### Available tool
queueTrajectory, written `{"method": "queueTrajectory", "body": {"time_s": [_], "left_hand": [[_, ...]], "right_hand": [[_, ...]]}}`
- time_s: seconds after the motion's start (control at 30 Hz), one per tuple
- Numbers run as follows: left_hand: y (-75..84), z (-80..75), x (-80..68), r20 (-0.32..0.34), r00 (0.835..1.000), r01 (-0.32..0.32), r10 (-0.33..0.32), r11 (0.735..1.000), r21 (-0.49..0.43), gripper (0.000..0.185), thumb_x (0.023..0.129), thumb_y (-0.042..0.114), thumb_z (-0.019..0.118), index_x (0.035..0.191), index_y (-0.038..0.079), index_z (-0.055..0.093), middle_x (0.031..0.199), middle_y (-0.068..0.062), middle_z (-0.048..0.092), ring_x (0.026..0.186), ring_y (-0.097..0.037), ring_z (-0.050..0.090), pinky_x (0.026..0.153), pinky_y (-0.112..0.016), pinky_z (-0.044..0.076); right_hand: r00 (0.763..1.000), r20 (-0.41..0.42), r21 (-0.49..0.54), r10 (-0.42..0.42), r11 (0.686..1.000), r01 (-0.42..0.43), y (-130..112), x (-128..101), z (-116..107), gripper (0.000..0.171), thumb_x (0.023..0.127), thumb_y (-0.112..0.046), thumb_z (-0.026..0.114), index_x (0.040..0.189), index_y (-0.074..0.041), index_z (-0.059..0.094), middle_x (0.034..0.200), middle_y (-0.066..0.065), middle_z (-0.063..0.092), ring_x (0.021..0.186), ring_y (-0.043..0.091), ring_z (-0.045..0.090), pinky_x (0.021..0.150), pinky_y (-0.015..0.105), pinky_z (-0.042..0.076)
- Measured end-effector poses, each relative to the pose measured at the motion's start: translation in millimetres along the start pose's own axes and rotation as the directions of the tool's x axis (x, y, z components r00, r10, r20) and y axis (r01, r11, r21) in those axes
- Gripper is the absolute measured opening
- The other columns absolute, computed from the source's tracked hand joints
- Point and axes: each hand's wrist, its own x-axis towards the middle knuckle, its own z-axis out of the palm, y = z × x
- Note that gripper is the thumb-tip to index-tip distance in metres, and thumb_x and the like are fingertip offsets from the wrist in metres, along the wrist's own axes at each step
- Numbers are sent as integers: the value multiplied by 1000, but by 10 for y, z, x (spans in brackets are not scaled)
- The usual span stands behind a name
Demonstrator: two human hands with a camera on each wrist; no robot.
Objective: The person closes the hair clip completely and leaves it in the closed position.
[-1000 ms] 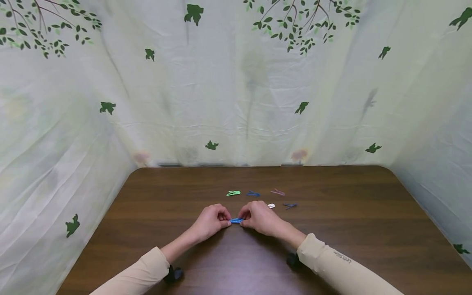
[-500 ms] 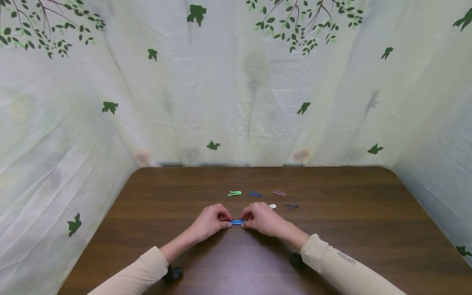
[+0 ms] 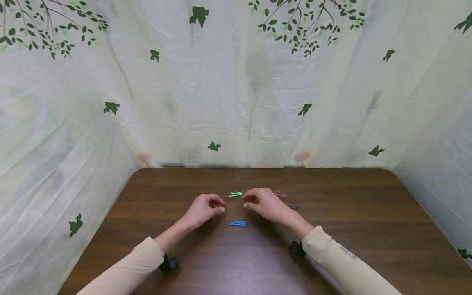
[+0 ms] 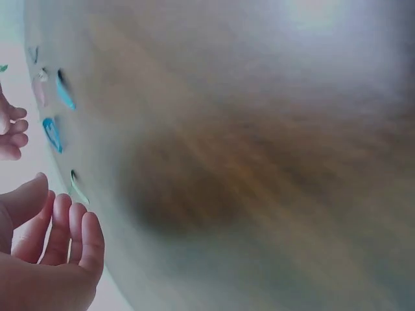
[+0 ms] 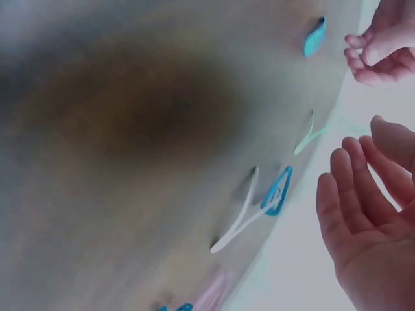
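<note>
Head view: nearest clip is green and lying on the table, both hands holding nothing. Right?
Color's wrong: the nearest clip is blue, not green, as the head view shows. The rest stands: it lies on the table, and the left hand and right hand hold nothing.

The bare left hand (image 3: 203, 209) and bare right hand (image 3: 268, 205) no longer hold the glossy bright-blue teardrop-shaped hair clip (image 3: 237, 223); they are now farther forward, with a wider gap between them.
</note>
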Motion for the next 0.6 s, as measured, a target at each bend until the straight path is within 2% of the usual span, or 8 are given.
{"method": "queueTrajectory", "body": {"time_s": [0.17, 0.27, 0.4, 0.6], "left_hand": [[-41, -42, 120, -35, 994, 96, -99, 993, -64, 10, 84, 5, 76, 93, 4, 74, 79, 0, 66, 73, -16, 59, 65, -28, 48], [-82, -60, 187, -43, 992, 112, -115, 991, -73, 10, 84, 5, 76, 94, 3, 74, 79, -1, 66, 74, -17, 59, 66, -28, 48], [-141, -70, 273, -41, 996, 81, -83, 996, -41, 9, 84, 5, 76, 93, 4, 74, 79, -1, 66, 73, -17, 59, 66, -29, 48], [-181, -56, 382, -36, 996, 76, -77, 997, -20, 12, 84, 6, 76, 96, 5, 73, 81, -1, 66, 75, -16, 58, 69, -30, 49]], "right_hand": [[1000, -5, -32, 18, 999, -18, 25, 113, -48, 23, 92, -14, 70, 114, -5, 70, 103, 0, 68, 93, 13, 62, 83, 34, 51], [1000, -9, -45, 25, 999, -25, 59, 176, -49, 22, 92, -12, 71, 113, -5, 70, 105, 3, 68, 96, 16, 62, 85, 36, 50], [999, -20, -65, 38, 997, -39, 118, 252, -37, 22, 91, -11, 71, 112, -6, 71, 107, 2, 68, 100, 17, 62, 88, 37, 49], [999, -28, -86, 25, 996, -27, 181, 377, -22, 24, 91, -10, 71, 114, -3, 70, 109, 4, 69, 103, 19, 63, 91, 38, 49]]}}
